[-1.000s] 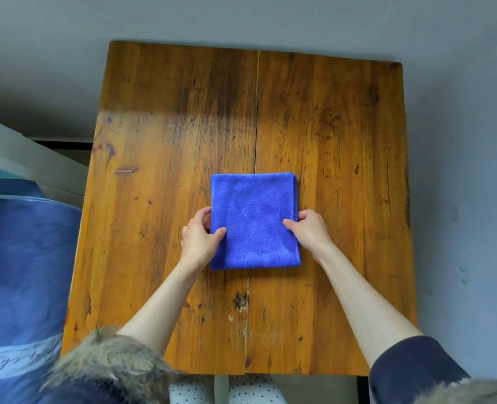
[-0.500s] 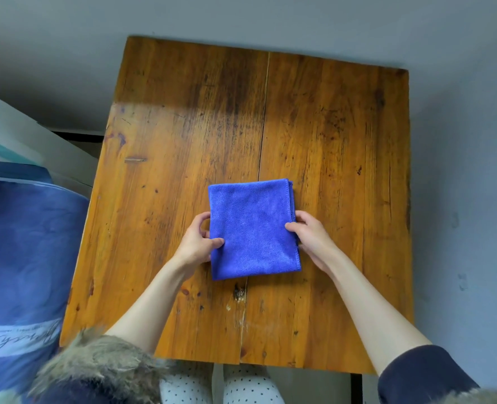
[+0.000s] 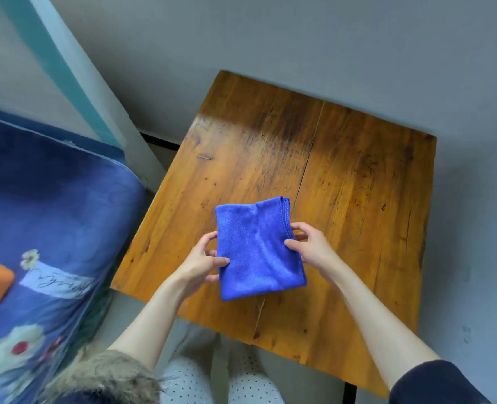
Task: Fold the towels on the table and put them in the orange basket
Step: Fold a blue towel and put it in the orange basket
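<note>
both hands (image 3: 200, 265) grip folded towel (image 3: 257, 247)

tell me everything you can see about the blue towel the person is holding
The bright blue fleecy cloth towel is folded into a compact rectangle of several layers, with stitched hems stacked along its right edge. A soft crease runs down from its far edge. The left hand pinches its left side and the right hand pinches its right side, thumbs on top. It sits over the near middle of the worn wooden table, tilted slightly; whether it still touches the wood is unclear.
</note>
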Demonstrator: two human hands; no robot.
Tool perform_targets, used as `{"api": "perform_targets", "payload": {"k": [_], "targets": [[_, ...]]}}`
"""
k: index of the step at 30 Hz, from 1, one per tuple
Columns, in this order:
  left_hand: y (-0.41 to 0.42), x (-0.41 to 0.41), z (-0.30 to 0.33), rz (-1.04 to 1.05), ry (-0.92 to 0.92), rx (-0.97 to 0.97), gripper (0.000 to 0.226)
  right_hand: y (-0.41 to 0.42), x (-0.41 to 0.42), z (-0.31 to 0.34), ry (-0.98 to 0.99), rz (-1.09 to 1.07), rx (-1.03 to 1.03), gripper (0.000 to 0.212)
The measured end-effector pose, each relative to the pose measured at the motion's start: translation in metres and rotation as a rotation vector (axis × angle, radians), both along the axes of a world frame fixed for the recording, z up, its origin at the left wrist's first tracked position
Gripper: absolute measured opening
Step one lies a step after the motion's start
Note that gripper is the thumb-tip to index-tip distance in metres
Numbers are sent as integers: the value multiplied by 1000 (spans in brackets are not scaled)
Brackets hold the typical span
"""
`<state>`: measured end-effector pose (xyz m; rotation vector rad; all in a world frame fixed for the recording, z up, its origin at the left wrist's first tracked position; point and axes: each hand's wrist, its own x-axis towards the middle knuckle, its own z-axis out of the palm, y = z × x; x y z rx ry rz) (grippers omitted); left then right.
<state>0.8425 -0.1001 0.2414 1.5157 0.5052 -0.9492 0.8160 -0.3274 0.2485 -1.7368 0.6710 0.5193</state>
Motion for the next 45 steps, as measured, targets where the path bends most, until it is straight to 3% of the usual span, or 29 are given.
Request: {"api": "perform_targets", "payload": {"k": [9,18,28,35,45], "targets": [[159,-16,66,288,-145,-2,59,145,46,78,-55,247,160,30],[367,-63,110,578,-256,26,56,372,65,122,-117,540,183,25],[552,-117,117,832,-251,154,68,592,69,124,-81,827,233,30],[623,-115,102,1005,-194,157,66,696,95,107,-40,943,197,35],[699,-67,55,1068,-39,260,65,806,147,54,53,1082,76,32]]}}
